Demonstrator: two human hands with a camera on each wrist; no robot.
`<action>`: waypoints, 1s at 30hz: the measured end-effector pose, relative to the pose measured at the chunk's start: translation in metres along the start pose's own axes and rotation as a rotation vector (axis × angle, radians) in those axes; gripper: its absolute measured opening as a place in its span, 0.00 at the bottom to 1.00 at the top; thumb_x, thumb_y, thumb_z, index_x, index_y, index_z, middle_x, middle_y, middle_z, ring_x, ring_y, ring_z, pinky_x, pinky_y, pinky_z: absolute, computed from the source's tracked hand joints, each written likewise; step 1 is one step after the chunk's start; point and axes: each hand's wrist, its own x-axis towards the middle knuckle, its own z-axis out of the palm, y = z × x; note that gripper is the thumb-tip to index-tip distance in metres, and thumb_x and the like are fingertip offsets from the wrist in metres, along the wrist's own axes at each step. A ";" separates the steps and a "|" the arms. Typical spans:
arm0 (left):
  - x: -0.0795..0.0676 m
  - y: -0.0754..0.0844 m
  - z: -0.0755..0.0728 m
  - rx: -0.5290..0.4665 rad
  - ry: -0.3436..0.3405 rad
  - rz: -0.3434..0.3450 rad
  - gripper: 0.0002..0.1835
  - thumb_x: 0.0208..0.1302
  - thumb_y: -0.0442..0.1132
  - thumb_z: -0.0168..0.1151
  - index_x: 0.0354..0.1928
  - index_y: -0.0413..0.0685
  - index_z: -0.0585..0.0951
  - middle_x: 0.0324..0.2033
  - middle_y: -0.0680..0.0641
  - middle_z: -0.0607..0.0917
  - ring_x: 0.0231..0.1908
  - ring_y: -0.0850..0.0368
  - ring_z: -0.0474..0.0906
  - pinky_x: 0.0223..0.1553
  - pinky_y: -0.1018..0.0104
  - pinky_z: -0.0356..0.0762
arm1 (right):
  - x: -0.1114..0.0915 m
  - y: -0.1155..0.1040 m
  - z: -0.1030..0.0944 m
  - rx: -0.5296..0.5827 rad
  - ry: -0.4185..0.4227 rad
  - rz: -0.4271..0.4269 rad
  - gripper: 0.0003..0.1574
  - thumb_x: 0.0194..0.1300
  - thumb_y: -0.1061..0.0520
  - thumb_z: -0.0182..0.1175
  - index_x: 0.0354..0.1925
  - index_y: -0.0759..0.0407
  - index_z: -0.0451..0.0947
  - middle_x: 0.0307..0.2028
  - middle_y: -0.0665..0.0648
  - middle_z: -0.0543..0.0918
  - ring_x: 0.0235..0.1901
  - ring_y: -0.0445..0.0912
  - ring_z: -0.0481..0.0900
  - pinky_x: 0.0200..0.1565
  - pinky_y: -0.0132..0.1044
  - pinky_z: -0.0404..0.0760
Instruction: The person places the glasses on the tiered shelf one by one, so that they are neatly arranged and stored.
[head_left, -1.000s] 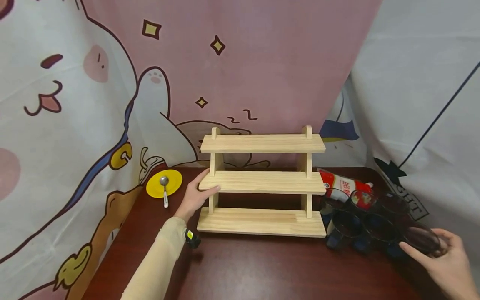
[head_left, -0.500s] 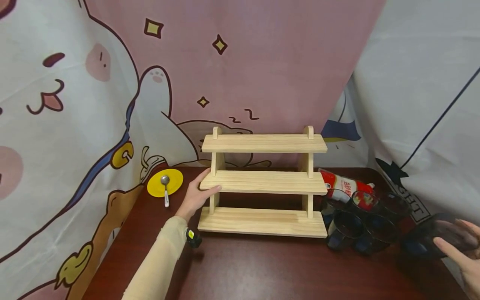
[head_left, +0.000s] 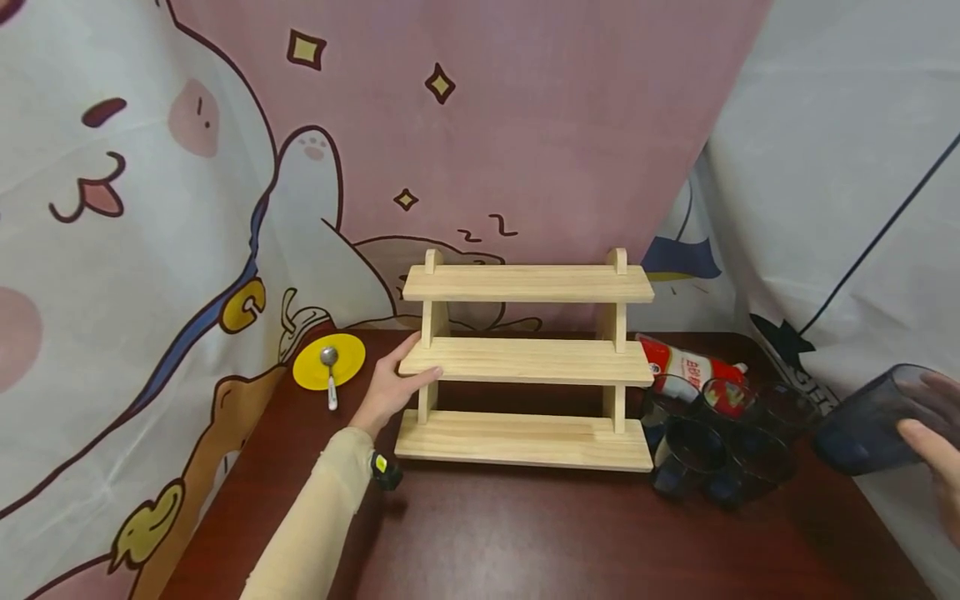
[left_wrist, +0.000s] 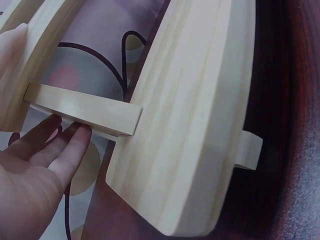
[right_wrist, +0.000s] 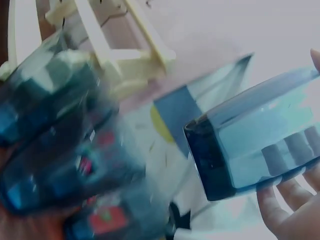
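Note:
A three-tier wooden display rack [head_left: 525,362] stands on the table. My left hand [head_left: 390,390] grips its left end, thumb on the middle tier. In the left wrist view the fingers [left_wrist: 75,145] of that hand touch the side upright [left_wrist: 85,107]. At the far right my right hand [head_left: 941,467] holds a dark blue see-through glass [head_left: 870,429] tilted nearly on its side, off the table. In the right wrist view its fingers [right_wrist: 290,200] curl round the glass. Several similar glasses [head_left: 690,454] stand close together beside the rack's right end.
Behind the glasses lies a red and white packet [head_left: 686,367]. A yellow plate [head_left: 306,373] with a spoon [head_left: 331,379] on it sits at the back left of the table [head_left: 525,533]. Printed cloth [head_left: 555,142] hangs behind and at both sides.
My right hand has taken the glass from the front right of the group, moving it right and then up, tilted. My left hand stays on the rack.

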 end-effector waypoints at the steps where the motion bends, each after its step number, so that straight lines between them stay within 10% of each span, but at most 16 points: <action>1: 0.000 0.001 0.000 0.003 -0.001 -0.004 0.46 0.64 0.42 0.77 0.81 0.51 0.64 0.78 0.45 0.66 0.77 0.44 0.61 0.76 0.43 0.61 | 0.003 -0.006 0.006 0.077 -0.011 -0.012 0.40 0.70 0.82 0.47 0.74 0.59 0.69 0.59 0.44 0.81 0.54 0.33 0.79 0.52 0.14 0.73; 5: 0.001 -0.001 0.000 0.019 0.002 -0.015 0.47 0.65 0.42 0.77 0.82 0.51 0.64 0.79 0.46 0.66 0.78 0.44 0.59 0.76 0.43 0.59 | 0.014 -0.029 0.032 0.330 -0.076 -0.069 0.38 0.65 0.88 0.46 0.70 0.73 0.70 0.57 0.54 0.86 0.52 0.38 0.85 0.50 0.20 0.80; 17: 0.017 -0.036 0.000 0.034 0.033 0.009 0.48 0.62 0.50 0.79 0.82 0.59 0.64 0.79 0.54 0.65 0.79 0.49 0.55 0.78 0.44 0.54 | 0.042 -0.072 0.113 0.358 -0.302 0.025 0.38 0.63 0.85 0.57 0.70 0.72 0.71 0.56 0.56 0.88 0.50 0.41 0.88 0.45 0.26 0.85; 30: 0.017 -0.039 0.001 0.033 0.045 0.016 0.46 0.60 0.53 0.80 0.78 0.66 0.69 0.76 0.52 0.70 0.76 0.48 0.61 0.75 0.41 0.59 | 0.054 -0.074 0.197 -0.068 -0.426 0.046 0.40 0.67 0.65 0.72 0.73 0.58 0.70 0.57 0.48 0.84 0.50 0.36 0.84 0.46 0.22 0.82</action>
